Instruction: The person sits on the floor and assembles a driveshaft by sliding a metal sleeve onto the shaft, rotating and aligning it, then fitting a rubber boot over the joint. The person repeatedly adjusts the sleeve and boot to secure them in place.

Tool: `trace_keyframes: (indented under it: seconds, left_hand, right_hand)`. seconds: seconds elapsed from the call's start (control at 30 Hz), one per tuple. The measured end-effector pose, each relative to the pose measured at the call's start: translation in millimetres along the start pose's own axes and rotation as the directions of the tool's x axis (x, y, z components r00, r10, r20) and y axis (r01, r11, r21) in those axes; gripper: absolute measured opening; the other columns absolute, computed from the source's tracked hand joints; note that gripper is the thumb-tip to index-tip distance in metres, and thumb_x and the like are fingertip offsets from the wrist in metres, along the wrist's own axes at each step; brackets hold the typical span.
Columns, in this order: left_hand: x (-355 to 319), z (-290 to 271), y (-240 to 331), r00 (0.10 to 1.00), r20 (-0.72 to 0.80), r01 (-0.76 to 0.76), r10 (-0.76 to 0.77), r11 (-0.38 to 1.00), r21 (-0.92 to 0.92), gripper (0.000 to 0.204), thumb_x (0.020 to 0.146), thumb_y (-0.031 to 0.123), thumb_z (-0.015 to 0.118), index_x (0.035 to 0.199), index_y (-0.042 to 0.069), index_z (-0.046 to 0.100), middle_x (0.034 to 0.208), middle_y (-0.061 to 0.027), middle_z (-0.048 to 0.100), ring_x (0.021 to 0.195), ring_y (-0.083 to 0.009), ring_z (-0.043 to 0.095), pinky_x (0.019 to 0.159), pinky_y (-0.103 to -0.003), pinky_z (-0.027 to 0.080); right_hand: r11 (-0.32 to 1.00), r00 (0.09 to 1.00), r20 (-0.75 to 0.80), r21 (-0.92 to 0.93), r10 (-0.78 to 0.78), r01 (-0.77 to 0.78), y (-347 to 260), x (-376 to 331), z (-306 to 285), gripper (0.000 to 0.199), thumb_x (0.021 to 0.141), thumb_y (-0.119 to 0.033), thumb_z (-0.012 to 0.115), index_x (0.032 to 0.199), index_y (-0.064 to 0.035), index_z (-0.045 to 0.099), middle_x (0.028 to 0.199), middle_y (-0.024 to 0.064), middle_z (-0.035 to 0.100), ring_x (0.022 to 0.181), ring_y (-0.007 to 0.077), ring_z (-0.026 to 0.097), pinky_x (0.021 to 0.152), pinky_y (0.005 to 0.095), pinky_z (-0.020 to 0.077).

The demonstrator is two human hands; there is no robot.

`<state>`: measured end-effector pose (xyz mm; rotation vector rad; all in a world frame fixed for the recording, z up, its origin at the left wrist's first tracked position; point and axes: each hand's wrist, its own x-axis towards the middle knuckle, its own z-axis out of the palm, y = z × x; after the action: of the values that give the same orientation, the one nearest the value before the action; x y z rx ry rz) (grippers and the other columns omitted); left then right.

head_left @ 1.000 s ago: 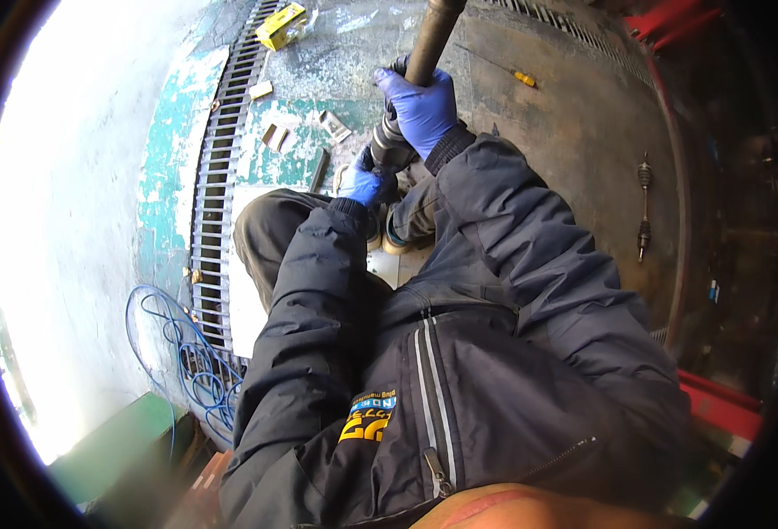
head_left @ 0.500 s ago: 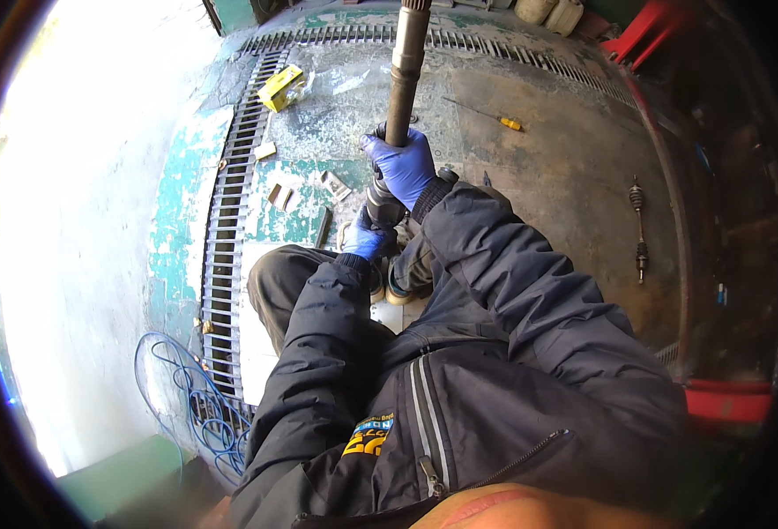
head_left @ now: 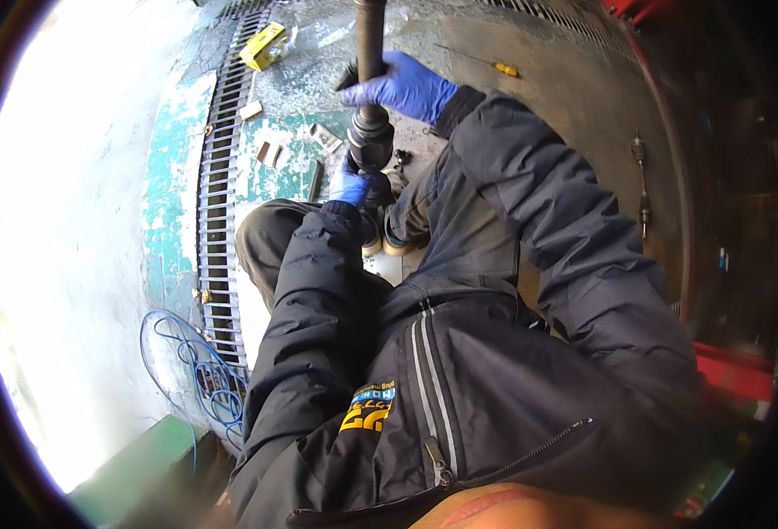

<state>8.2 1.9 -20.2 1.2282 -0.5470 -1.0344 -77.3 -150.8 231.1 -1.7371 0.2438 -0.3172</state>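
A long metal drive shaft [head_left: 370, 40] stands nearly upright before me, its top cut off by the upper edge of the view. At its lower end is a thick, dark joint [head_left: 370, 145]. My right hand [head_left: 406, 88], in a blue glove, is closed around the shaft above the joint, the thumb across its front. Below, my left hand [head_left: 350, 186], also gloved in blue, grips the joint's underside beside my knee; its fingertips are partly hidden. Small dark parts [head_left: 402, 157] show just right of the joint.
A yellow box [head_left: 264, 47], small cartons [head_left: 271, 155] and a dark bar [head_left: 316, 180] lie at the left, near a floor grate [head_left: 217, 212]. A yellow-handled screwdriver [head_left: 506, 70] and another axle shaft [head_left: 640, 181] rest on the right. Blue hose [head_left: 199, 370] coils at lower left.
My right hand has shifted up along the shaft, away from the joint, uncovering it. The shaft has moved slightly left, and the view has tilted so the floor things sit higher.
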Motion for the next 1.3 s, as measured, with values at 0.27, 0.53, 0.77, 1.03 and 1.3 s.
trace_keyframes:
  seconds: [0.27, 0.53, 0.77, 1.03, 1.3]
  left_hand:
    - [5, -10, -8, 1.000, -0.013, -0.019, 0.020, 0.998, 0.061, 0.071, 0.073, -0.004, 0.086, 0.138, 0.004, 0.059, 0.130, -0.0087, 0.068, 0.116, -0.0204, 0.064, 0.103, -0.038, 0.052]
    - [5, -12, -14, 1.000, -0.019, -0.024, 0.024, 0.999, 0.022, 0.068, 0.077, -0.009, 0.080, 0.139, 0.006, 0.057, 0.130, -0.0079, 0.068, 0.118, -0.0205, 0.064, 0.103, -0.038, 0.053]
    - [8, -14, -17, 0.997, -0.015, -0.078, 0.079, 0.997, 0.029, 0.066, 0.075, -0.015, 0.076, 0.136, 0.006, 0.059, 0.128, -0.0086, 0.069, 0.115, -0.0221, 0.066, 0.101, -0.039, 0.054]
    - [27, -37, -60, 0.995, -0.046, -0.087, 0.086, 0.996, -0.021, 0.071, 0.069, -0.022, 0.064, 0.134, 0.008, 0.062, 0.127, -0.0093, 0.070, 0.116, -0.0252, 0.067, 0.099, -0.039, 0.054]
    - [29, -40, -63, 0.997, -0.057, -0.062, 0.061, 0.998, -0.017, 0.072, 0.069, -0.022, 0.063, 0.135, 0.007, 0.062, 0.127, -0.0093, 0.070, 0.116, -0.0255, 0.067, 0.099, -0.040, 0.054]
  right_hand:
    - [0.991, 0.985, -0.110, -0.056, -0.129, 0.124, -26, 2, -14, 0.031, 0.087, -0.025, 0.084, 0.103, 0.0003, 0.075, 0.093, 0.0089, 0.076, 0.089, 0.0175, 0.072, 0.087, 0.0334, 0.0560]
    - [0.993, 0.979, -0.180, 0.057, -0.096, 0.108, -12, 7, 0, 0.029, 0.090, -0.023, 0.081, 0.104, 0.0019, 0.074, 0.090, 0.0105, 0.076, 0.084, 0.0177, 0.072, 0.082, 0.0328, 0.0576]
    - [0.994, 0.984, -0.145, -0.033, -0.108, 0.104, -16, 3, 8, 0.029, 0.097, -0.024, 0.075, 0.110, 0.0021, 0.073, 0.095, 0.0104, 0.075, 0.090, 0.0183, 0.071, 0.088, 0.0343, 0.0570]
    - [0.990, 0.981, -0.154, -0.096, -0.117, 0.103, -16, 5, 10, 0.032, 0.097, -0.028, 0.075, 0.109, 0.0016, 0.073, 0.094, 0.0095, 0.075, 0.090, 0.0178, 0.071, 0.089, 0.0332, 0.0572]
    - [0.992, 0.983, -0.155, -0.088, -0.100, 0.087, -15, 5, 11, 0.033, 0.097, -0.028, 0.074, 0.111, 0.0021, 0.072, 0.094, 0.0099, 0.075, 0.090, 0.0173, 0.071, 0.090, 0.0335, 0.0576]
